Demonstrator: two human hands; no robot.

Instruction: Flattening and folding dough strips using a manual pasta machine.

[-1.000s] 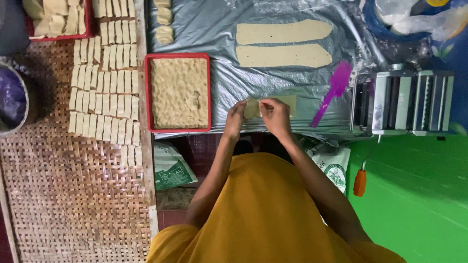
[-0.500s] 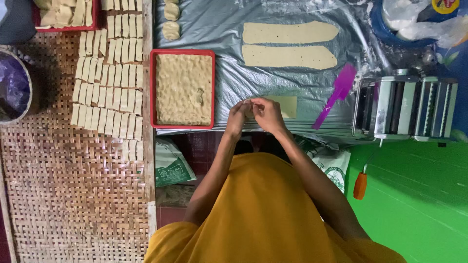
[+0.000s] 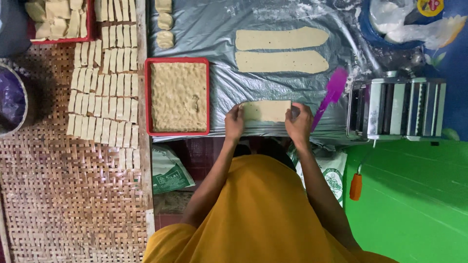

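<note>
Left hand [image 3: 235, 122]: the left end of the dough sheet [image 3: 267, 110] is pinched between its fingers.
Right hand [image 3: 298, 124]: the right end is gripped likewise; both hands are closed on the sheet.
Dough sheet: it is held flat, low over the plastic cover [image 3: 219, 39], at the near edge of the table.
Tearing risk: the thin sheet could be stretched or torn if the ends are pulled apart unevenly.
Sticking risk: a fold could be pressed in where the dough sags.
Spatula [image 3: 330, 95]: it lies just beside the right hand and could be knocked.
Red tray [image 3: 148, 97]: its filling could be spilled by an elbow.
Far strips [image 3: 282, 50]: they lie well apart, out of harm.
</note>
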